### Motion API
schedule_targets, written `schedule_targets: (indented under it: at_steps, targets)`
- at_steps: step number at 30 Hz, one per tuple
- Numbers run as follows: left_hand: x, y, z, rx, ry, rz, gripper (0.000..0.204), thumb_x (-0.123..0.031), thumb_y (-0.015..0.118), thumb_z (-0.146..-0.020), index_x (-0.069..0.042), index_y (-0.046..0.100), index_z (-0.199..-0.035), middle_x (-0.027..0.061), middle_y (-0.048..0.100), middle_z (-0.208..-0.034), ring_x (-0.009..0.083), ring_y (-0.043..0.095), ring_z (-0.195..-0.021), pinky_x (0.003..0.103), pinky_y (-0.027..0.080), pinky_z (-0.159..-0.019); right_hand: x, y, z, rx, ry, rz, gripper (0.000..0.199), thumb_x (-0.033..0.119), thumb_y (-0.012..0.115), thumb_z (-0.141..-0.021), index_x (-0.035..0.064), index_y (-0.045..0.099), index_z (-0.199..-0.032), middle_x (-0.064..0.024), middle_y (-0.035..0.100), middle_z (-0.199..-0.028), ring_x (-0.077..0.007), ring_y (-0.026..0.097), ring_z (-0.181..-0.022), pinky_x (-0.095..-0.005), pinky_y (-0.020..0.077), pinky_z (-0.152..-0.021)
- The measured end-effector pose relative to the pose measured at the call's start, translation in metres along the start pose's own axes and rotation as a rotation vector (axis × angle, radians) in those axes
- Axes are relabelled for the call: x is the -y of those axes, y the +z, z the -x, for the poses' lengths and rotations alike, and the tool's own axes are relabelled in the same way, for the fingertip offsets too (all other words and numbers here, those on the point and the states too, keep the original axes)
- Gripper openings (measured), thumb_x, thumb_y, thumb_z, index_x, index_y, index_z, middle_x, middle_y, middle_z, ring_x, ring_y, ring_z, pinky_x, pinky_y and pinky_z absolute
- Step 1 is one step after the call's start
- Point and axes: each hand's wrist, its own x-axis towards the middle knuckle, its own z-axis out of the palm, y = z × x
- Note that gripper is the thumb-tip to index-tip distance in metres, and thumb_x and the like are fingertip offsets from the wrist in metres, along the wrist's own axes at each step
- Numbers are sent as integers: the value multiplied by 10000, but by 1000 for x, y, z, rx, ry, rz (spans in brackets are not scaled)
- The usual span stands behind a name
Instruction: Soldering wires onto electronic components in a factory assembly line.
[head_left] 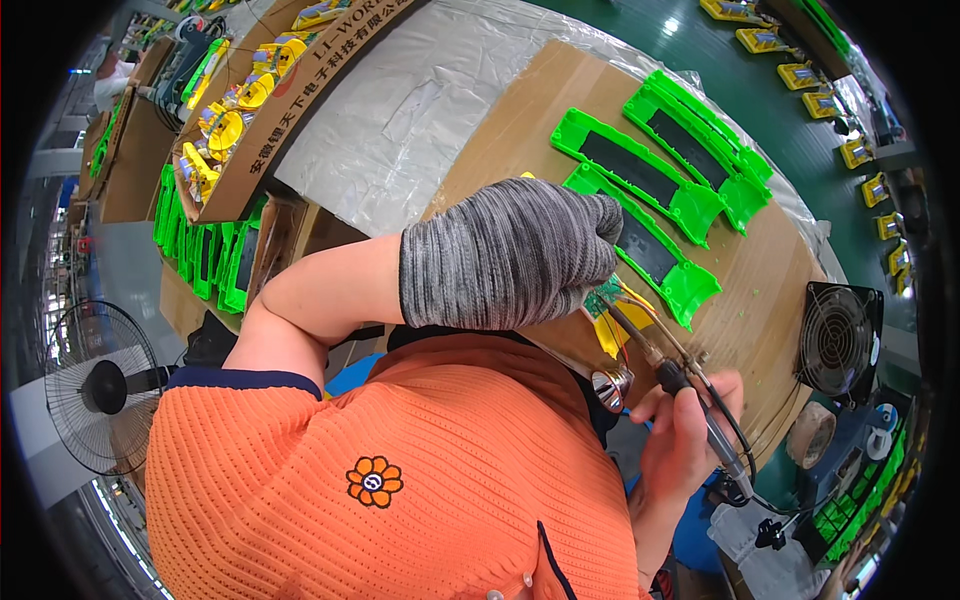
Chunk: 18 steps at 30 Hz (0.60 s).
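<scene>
Left hand: your gloved left hand (pixel 515 255) was clenched around a yellow part with a small green circuit board (pixel 604 297) showing at its 4 o'clock edge.
Right hand: your bare right hand (pixel 685 435) gripped a soldering iron (pixel 680 385), its tip pointing toward 10 o'clock and touching the board.
Reflector: a shiny silver reflector (pixel 610 388) sat just below the board, at 6 o'clock from it.
Green shells: three green plastic shells (pixel 640 170) lay on the cardboard-covered tabletop (pixel 500 150) at 1 o'clock from your left hand.
Fan: a small black fan (pixel 838 340) stood at 3 o'clock.
Carton: a cardboard carton of yellow parts (pixel 240 110) sat at 10 o'clock.
</scene>
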Motion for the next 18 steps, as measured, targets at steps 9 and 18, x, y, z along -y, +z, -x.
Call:
schedule_targets:
  at_steps: [9, 18]
  targets:
    - [-1, -4, -1, 52, 12, -12, 98, -110, 668, -801, -62, 624, -874, 126, 588, -931, 321, 626, -839, 399, 517, -729, 12, -41, 8, -109, -155, -141, 82, 121, 500, -963, 88, 431, -935, 25, 319, -555, -107, 421, -496, -492, 438, -1036]
    - [-40, 18, -41, -282, 380, -298, 145, -234, 628, -755, -140, 661, -860, 62, 636, -968, 256, 623, -962, 385, 474, -838, 8, -49, 4, -285, -219, -187, 142, 167, 562, -933, 66, 464, -917, 6, 375, -530, -114, 455, -478, -454, 490, -932]
